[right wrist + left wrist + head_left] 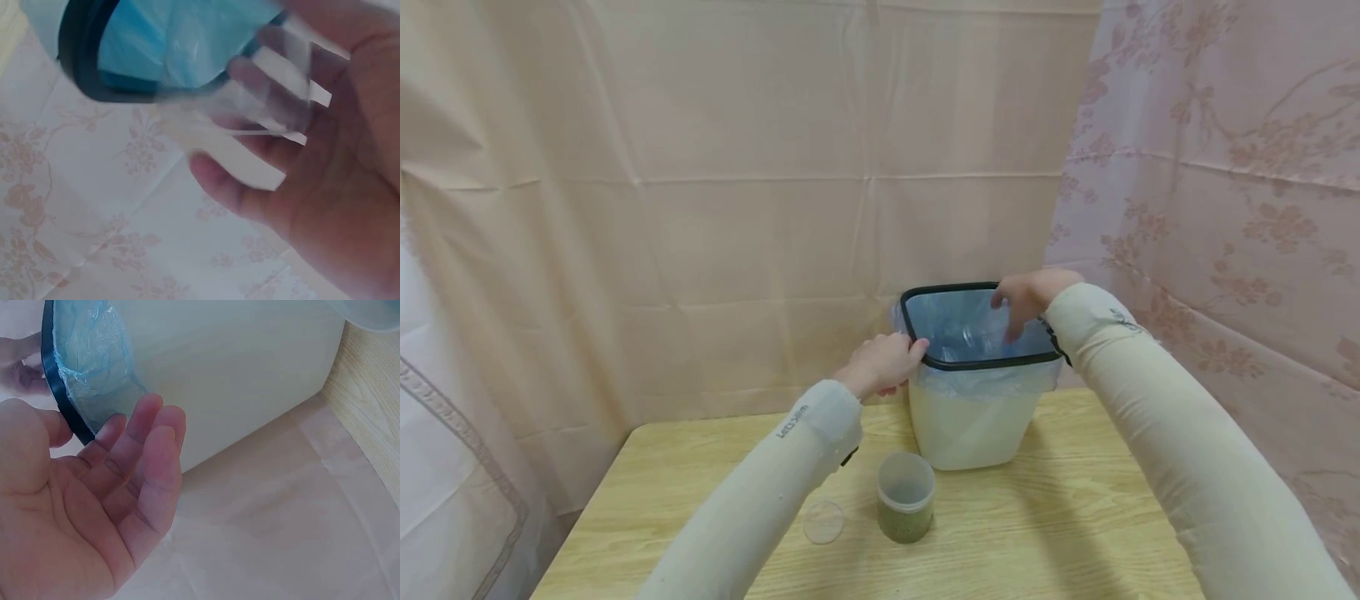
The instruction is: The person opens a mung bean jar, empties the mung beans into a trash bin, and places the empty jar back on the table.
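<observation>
A cream trash bin with a black rim and a bluish plastic liner stands on the table. My left hand holds the bin's near-left rim, thumb over the edge and fingers against the outside. Above the bin's right side is my right hand, its fingers spread and pointing down into it. A clear plastic cup appears blurred in front of those fingers in the right wrist view, partly over the bin opening; it looks loose from them.
In front of the bin stands a translucent jar with green contents in its lower part. Left of it lies a clear round disc on the wooden table. Beige and floral curtains hang behind and to the right.
</observation>
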{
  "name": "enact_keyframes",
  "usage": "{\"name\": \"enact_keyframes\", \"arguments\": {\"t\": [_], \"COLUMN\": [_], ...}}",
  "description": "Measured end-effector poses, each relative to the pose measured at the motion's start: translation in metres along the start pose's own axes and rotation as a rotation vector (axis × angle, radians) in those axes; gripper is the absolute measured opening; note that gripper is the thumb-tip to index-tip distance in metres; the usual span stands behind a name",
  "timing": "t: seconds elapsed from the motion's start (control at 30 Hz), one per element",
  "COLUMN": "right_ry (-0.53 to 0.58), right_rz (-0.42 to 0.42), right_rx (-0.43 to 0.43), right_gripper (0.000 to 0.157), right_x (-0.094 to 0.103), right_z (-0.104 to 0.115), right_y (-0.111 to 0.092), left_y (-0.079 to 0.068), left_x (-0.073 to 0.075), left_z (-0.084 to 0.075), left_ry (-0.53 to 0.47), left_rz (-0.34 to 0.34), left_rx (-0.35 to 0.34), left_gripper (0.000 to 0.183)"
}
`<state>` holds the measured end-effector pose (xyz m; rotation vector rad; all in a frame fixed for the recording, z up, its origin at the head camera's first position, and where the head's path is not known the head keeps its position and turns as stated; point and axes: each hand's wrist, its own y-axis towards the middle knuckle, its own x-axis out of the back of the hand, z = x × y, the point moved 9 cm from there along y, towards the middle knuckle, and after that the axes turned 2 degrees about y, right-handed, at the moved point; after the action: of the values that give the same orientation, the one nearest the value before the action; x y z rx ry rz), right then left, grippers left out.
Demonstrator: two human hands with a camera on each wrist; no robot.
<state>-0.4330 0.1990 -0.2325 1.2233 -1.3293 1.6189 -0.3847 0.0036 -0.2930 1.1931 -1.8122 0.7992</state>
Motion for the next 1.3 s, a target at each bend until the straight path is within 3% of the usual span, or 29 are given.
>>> {"name": "enact_keyframes", "arguments": {"t": [0.13, 0.3, 0.57, 1.03, 1.3], "right_ry": [-0.046, 0.040, -0.011, 0.009, 0.114], "right_rz": [-0.026, -0.015, -0.029, -0.016, 0.008], "right_rx": [0.027, 0.057, -0.029, 0.067, 0.097], "right_gripper": [0.075, 0.075, 0.074, 0.074, 0.079], "right_x": [0.002, 0.001, 0.005, 0.004, 0.005], "right_z": [-0.003, -0.001, -0.004, 0.000, -0.001], "right_y": [-0.002, -0.001, -0.009, -0.009, -0.013], "left_y": [-0.001, -0.003, -0.003, 0.004, 0.002], "left_x": [0.001, 0.002, 0.001, 0.004, 0.004], "left_z": [-0.001, -0.002, -0.002, -0.003, -0.002], "left_ry": [0.006, -0.010, -0.009, 0.026, 0.010], "left_rz": [-0.006, -0.013, -0.015, -0.029, -0.048], "left_rx": [-0.001, -0.006, -0.022, -0.039, -0.048], "left_gripper": [0.046, 0.045, 0.047, 0.050, 0.048]}}
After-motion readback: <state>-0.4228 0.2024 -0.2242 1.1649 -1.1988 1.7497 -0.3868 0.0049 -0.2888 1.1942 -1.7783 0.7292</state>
